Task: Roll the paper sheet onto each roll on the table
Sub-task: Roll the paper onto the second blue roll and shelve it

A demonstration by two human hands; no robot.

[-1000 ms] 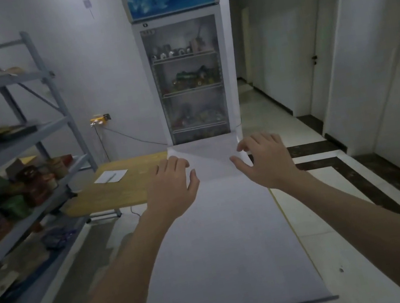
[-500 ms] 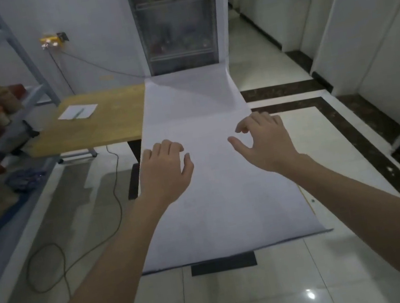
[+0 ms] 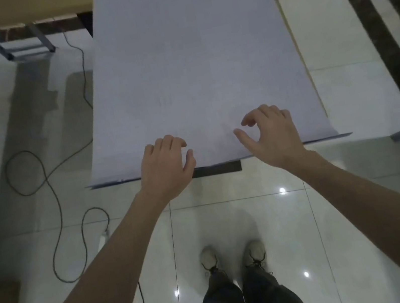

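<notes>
Since the earlier views, both hands are brought back along the paper sheet (image 3: 191, 60) from its far part to its near edge. The view is also tipped down, so that the tiled floor and the person's shoes (image 3: 209, 258) are now taken in.

The left hand (image 3: 166, 162) is held over the near edge of the sheet, fingers bent downward with the tips at the paper. Nothing is gripped, and whether the tips press on the sheet cannot be told. The right hand (image 3: 272, 136) is placed near it to the right, thumb and forefinger held apart in an open curve with nothing between them.

The sheet is laid flat and stretched out along a table that is almost wholly hidden under it. Its near edge is seen above a dark foot (image 3: 217, 169) of the table. A wooden table (image 3: 11, 8) is seen at the far left, and a cable (image 3: 49, 192) is looped on the tiles.

No roll or core is shown, and no part of the sheet is yet curled over. The task is therefore judged to be at its very start for this sheet: the near edge is about to be taken up, and all of the rolling is left to be done.
</notes>
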